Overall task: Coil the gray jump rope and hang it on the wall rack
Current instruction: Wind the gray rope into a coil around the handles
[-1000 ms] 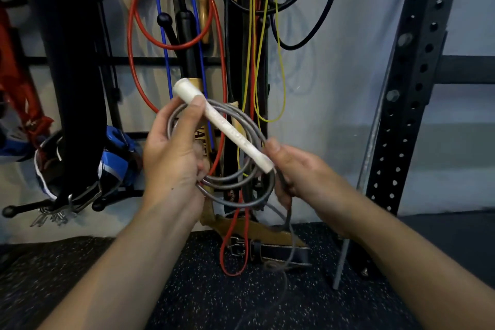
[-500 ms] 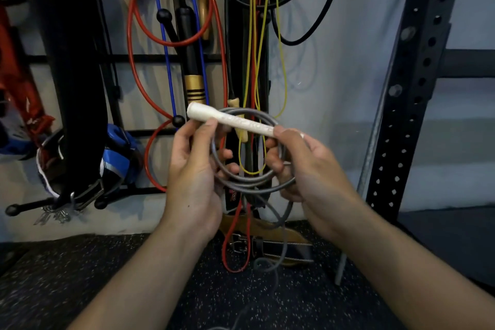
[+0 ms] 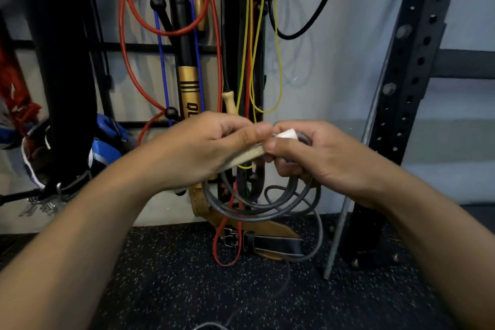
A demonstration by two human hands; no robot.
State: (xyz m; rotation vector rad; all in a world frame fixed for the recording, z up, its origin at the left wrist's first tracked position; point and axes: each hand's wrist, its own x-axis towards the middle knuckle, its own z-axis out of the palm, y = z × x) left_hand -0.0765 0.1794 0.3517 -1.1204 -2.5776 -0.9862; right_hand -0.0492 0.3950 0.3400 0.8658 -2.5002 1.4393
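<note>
Centrally, the left hand and the right hand meet at chest height in front of the wall, both closed on the gray jump rope. The left hand clamps the rope's pale handle, which runs diagonally under its thumb toward the right hand. The right hand pinches the white end of a handle between thumb and fingers, with gray cord passing through the same closed fingers. The two hands touch at the fingertips.

Several loops of the gray cord hang below both hands as a loose coil. One strand leaves the coil, drops to the speckled black floor and trails toward the bottom edge of the view. The rope is not on the wall rack; it is held clear in front of it.

Behind the hands, the rack carries a red rope, a blue rope, a yellow rope and black cords. A black-and-gold handle hangs among them. A leather belt lies on the floor against the wall, just below the coil. To the right stands a perforated black upright.
</note>
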